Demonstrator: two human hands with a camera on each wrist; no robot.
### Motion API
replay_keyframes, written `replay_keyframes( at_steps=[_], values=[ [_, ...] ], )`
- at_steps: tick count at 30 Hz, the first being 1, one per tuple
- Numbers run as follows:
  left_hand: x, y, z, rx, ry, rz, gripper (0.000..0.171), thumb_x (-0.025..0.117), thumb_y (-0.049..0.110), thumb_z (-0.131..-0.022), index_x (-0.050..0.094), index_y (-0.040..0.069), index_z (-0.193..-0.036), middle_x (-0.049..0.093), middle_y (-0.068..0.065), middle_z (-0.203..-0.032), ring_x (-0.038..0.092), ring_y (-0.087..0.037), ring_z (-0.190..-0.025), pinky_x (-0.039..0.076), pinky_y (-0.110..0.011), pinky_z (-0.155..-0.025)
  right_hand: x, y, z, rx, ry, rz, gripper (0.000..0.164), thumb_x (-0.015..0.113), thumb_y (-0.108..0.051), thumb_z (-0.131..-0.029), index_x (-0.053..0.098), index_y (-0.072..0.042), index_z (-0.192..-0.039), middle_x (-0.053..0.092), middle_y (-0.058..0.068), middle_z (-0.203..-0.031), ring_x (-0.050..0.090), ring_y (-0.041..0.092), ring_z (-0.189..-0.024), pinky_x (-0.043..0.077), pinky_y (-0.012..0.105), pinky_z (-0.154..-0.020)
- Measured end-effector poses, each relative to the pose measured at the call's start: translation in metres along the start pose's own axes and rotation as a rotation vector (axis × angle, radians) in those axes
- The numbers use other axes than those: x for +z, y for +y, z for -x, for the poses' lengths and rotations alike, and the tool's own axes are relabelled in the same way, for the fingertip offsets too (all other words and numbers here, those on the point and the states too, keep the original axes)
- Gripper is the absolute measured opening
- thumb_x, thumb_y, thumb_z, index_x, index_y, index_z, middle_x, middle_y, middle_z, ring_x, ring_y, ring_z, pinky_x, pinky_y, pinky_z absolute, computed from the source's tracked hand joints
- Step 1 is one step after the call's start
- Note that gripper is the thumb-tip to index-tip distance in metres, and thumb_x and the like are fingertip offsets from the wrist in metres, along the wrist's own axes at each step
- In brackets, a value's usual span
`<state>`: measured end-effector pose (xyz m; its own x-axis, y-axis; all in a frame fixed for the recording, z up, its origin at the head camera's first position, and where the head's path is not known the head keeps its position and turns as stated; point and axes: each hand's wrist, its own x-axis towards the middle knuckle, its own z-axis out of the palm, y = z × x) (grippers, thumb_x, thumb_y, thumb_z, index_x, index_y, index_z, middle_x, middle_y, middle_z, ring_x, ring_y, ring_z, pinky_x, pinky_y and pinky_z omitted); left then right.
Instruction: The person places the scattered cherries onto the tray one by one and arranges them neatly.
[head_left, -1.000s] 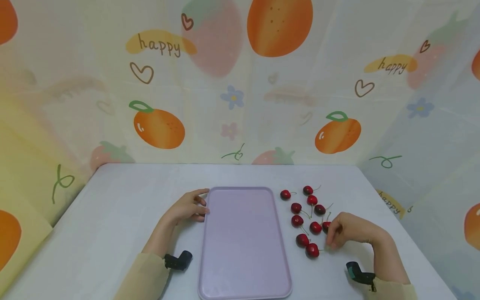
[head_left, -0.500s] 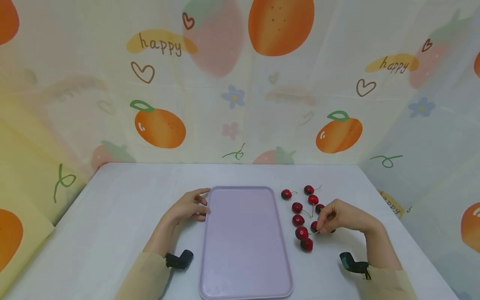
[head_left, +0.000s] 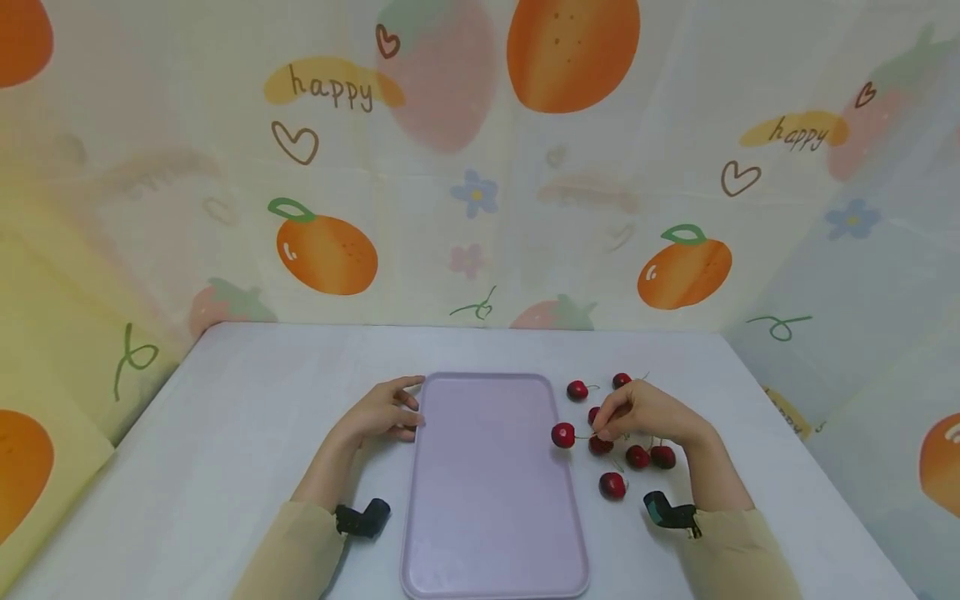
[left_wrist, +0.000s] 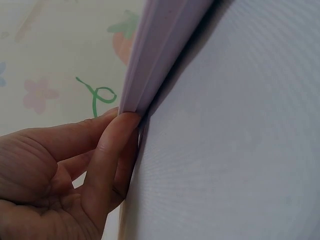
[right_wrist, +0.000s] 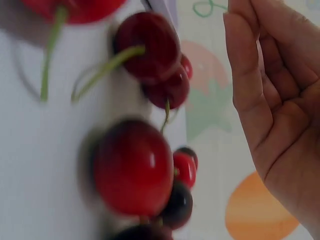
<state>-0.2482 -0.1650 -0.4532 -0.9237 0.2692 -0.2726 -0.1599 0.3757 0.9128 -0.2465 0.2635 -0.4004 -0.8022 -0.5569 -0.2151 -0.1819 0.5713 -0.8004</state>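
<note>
The lilac tray [head_left: 491, 500] lies flat on the table in the head view. My left hand [head_left: 382, 412] rests at its left side, fingertips touching the edge; in the left wrist view the thumb [left_wrist: 112, 150] presses against the tray's rim [left_wrist: 165, 45]. My right hand [head_left: 648, 412] pinches a cherry's thin stem between thumb and fingertips. That red cherry [head_left: 563, 435] overlaps the tray's right edge in the head view. Several dark red cherries with stems lie beneath and around this hand, one [head_left: 612, 486] nearer the front, some partly hidden by the hand.
Further cherries stand at the back right, one [head_left: 577, 390] near the tray's far corner and another [head_left: 622, 380] beside the knuckles. A white table [head_left: 247, 400] bears everything. Behind it hangs a fruit-printed cloth [head_left: 420, 275]. Black cameras [head_left: 363, 518] sit on both wrists.
My right hand has moved left from the right side of the cherries, carrying one cherry by its stem to the tray's right edge. The left hand stays at the tray.
</note>
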Motion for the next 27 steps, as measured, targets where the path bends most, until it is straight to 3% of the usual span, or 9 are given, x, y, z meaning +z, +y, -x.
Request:
replay_keyframes(
  at_steps=[11,18,27],
  values=[
    [0.000,0.002,0.000,-0.003,0.007,0.023,0.075,0.067,-0.004,-0.086,0.035,0.006,-0.152,0.052,-0.012,-0.102,0.061,-0.012,-0.071,0.061,-0.024,-0.063,0.014,-0.025,-0.043,0.032,0.048,0.013,0.011,0.078,-0.017,-0.082,0.079,-0.010,-0.091,0.071,-0.002,-0.079,0.056,0.015,-0.070,0.051,0.027,-0.060],
    [0.001,0.003,0.001,-0.012,0.011,0.011,0.075,0.067,-0.004,-0.086,0.035,0.006,-0.152,0.052,-0.012,-0.103,0.060,-0.012,-0.069,0.061,-0.024,-0.063,0.023,-0.035,-0.068,-0.015,0.098,0.047,0.010,0.078,-0.016,-0.082,0.079,-0.013,-0.092,0.077,0.002,-0.091,0.064,0.013,-0.083,0.054,0.026,-0.078],
    [0.002,0.001,0.001,-0.015,0.008,0.013,0.074,0.067,-0.004,-0.086,0.035,0.006,-0.152,0.052,-0.012,-0.102,0.060,-0.012,-0.070,0.061,-0.024,-0.063,0.037,-0.042,-0.100,-0.016,0.136,0.010,0.012,0.079,-0.017,-0.081,0.080,-0.015,-0.093,0.078,0.001,-0.093,0.066,0.009,-0.080,0.056,0.023,-0.076]
  ],
)
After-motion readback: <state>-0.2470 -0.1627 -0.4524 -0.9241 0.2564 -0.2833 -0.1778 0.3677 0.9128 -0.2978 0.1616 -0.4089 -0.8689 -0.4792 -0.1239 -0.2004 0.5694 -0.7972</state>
